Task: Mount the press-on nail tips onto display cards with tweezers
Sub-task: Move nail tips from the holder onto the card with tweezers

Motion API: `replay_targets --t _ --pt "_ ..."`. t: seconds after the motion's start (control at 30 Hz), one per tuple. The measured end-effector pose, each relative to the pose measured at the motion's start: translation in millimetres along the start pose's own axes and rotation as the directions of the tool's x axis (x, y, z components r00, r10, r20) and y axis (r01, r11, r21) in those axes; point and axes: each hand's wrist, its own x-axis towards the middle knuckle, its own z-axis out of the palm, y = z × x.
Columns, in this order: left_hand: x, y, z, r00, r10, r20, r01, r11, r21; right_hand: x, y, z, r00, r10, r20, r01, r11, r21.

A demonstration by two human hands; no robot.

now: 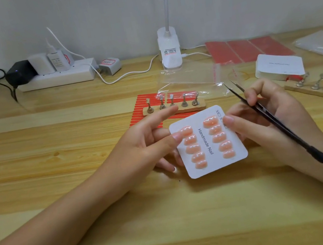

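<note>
Both of my bare arms reach in from the bottom, and between them I hold up the white display card, which says "Handmade Nail". All places below are told from this card. My left hand is at its left edge: the thumb lies on the front by the top pink nail, some fingers go under the card, and the first finger points out straight. So this hand pinches the card. My right hand is at its right edge, thumb pressing on the front near the top corner. The same hand has its fingers curled around the black tweezers. Their thin tips stick up past the card's top right corner, and I see a small gap between them. Ten pink nail tips sit on the card in two rows of five.

Just behind the card lies a little wooden holder with five metal stands, on a red striped sheet. Further behind it is a clear plastic bag. Far back and left sits a white power strip. Everything rests on a wooden table.
</note>
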Motion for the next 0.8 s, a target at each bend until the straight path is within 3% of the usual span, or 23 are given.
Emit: replay_targets --t 0.37,0.53,0.8 --pt "1 2 -3 0.997 -0.056 0.045 0.051 0.994 0.093 -1 0 1 0.994 -0.104 -0.021 0.104 0.995 -0.014" --pt "0 2 -2 0.998 -0.052 0.023 0.049 0.993 0.104 0 -3 -4 0.976 -0.070 -0.205 0.074 0.997 0.008" --pt "0 2 -1 0.999 -0.041 -0.001 0.041 0.993 0.113 -6 -10 -5 0.998 -0.006 0.057 0.011 0.997 -0.076"
